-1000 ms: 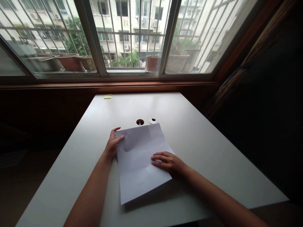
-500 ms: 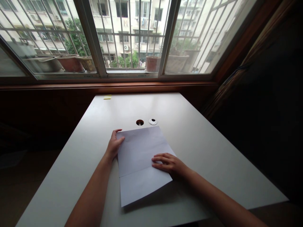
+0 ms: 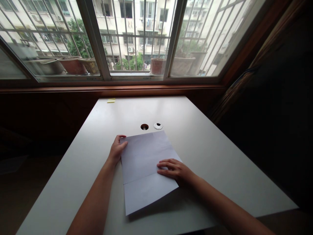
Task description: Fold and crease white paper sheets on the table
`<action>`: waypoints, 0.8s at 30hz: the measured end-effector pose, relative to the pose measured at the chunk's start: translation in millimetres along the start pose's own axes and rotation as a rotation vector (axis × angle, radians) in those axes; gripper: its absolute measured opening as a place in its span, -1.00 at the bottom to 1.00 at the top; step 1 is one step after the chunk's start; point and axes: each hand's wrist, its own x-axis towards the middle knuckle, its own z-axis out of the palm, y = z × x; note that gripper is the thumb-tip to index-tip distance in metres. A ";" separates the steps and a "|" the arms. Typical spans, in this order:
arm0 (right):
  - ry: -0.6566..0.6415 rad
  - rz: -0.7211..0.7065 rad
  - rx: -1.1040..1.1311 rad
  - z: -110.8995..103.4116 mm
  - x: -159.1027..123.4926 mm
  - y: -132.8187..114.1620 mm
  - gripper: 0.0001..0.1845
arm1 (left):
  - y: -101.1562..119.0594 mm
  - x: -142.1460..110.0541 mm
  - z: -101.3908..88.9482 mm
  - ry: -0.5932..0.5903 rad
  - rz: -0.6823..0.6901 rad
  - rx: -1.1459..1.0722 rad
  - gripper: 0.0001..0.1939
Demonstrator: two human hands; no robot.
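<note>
One sheet of white paper (image 3: 144,163) lies on the near middle part of the white surface (image 3: 220,163), slightly askew, with a faint crease (image 3: 139,179) running across its lower part. Its near edge stands a little off the surface, with a dark shadow (image 3: 151,212) below. At the far left corner the left hand (image 3: 117,148) has hold of it: the thumb (image 3: 123,145) lies on top, one finger curls by the far edge, and the rest are hidden. Across from it, the right hand (image 3: 177,170) rests over the paper's right edge, its visible fingers (image 3: 167,173) loosely stretched and slightly parted on top; that thumb is out of sight, so I cannot tell whether it grips the sheet. Just past the far edge, a round hole (image 3: 144,127) opens in the surface, with a round white cover (image 3: 161,127) just right of it. A yellow slip (image 3: 111,100) sits near the far left corner. Beyond are a brown sill (image 3: 146,88), a metal window frame (image 3: 105,62), bars and a reddish flowerpot (image 3: 158,66). A shaded curtain (image 3: 234,88) hangs on the right.
</note>
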 end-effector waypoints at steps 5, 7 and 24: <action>0.012 -0.001 0.000 1.0 -0.4 0.1 -0.60 | 1.2 0.9 -0.6 0.016 0.034 0.036 -0.61; 0.012 0.003 0.003 0.4 0.0 -0.4 -0.60 | 2.0 1.6 -3.1 0.031 0.056 0.082 -0.65; -0.001 -0.005 0.017 2.0 -2.4 2.2 -0.61 | 0.3 13.3 -16.9 -0.081 0.298 0.556 -0.84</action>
